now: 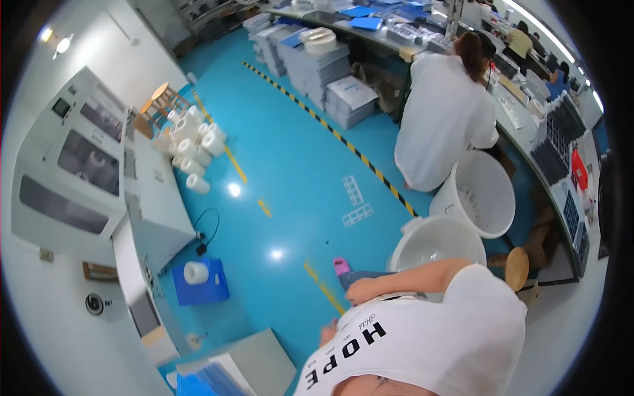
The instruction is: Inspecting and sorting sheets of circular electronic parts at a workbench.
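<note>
My right arm crosses the front of my white T-shirt (pixel 422 336), and my right hand (pixel 360 291) is at waist height with its fingers curled closed. Whatever may be inside that hand is hidden. Only a small part of my left hand (pixel 328 332) shows past the shirt's edge; its fingers are too covered to read. Below the right hand are a dark blue trouser leg (pixel 362 277) and a pink shoe (pixel 341 266) on the blue floor. Close beyond my right forearm stands a white round bin (pixel 436 241).
A second white bin (pixel 485 195) stands beside a seated co-worker in white (pixel 442 112) at the long workbench (pixel 528 142). Left are a white machine (pixel 72 158), piled white rolls (pixel 191 142) and a blue crate (pixel 214 290). Stacked grey trays (pixel 317 72) line the back; a wooden stool (pixel 516 267) is at right.
</note>
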{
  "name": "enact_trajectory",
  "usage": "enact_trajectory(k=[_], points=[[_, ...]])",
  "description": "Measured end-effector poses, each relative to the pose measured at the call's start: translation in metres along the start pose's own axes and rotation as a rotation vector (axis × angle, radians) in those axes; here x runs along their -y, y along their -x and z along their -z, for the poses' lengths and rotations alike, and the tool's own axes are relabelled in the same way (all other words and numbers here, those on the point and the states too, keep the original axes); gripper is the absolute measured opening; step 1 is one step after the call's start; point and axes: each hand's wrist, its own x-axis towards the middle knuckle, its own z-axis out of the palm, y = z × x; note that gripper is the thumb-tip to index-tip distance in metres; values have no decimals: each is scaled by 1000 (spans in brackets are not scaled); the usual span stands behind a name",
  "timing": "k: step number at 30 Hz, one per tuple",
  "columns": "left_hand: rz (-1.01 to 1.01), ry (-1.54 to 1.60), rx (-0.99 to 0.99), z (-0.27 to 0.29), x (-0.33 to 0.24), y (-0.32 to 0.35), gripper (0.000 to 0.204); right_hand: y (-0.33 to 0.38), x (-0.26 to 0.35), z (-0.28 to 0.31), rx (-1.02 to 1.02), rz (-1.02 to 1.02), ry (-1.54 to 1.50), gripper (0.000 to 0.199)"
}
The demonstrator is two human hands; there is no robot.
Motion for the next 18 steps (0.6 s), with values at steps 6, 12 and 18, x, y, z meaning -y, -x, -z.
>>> enact_trajectory(k=[6, 12, 18], points=[[-163, -185, 177, 72, -255, -141, 59, -4, -123, 143, -244, -111, -235, 27], [-346, -358, 332, 110, -440, -292, 59, -12, -241, 257, -451, -300, -403, 29], [-541, -641, 589, 120, -672, -485, 57, -29, -397, 425, -700, -615, -423, 31]])
